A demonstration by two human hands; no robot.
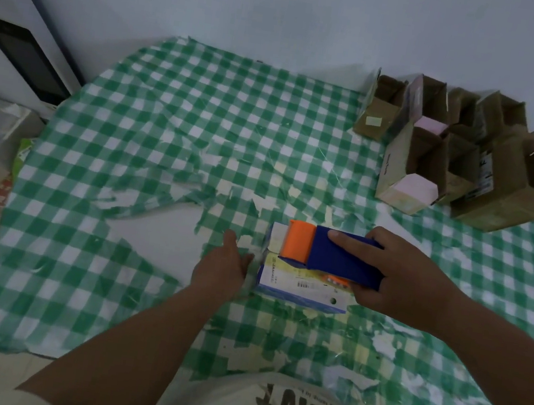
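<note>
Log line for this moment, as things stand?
step: taping small box | right hand: grips tape dispenser on box top | left hand: fingers straight, beside box's left end | rest: open cardboard boxes far right

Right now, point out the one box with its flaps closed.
The white and blue box under the tape dispenser, which the right hand grips; the brown cartons far right stand open.

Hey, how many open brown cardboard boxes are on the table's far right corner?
7, it seems. Back row, left to right: box one, two, three, four. Front row: five, six, seven. They crowd together, so more may be hidden.
</note>
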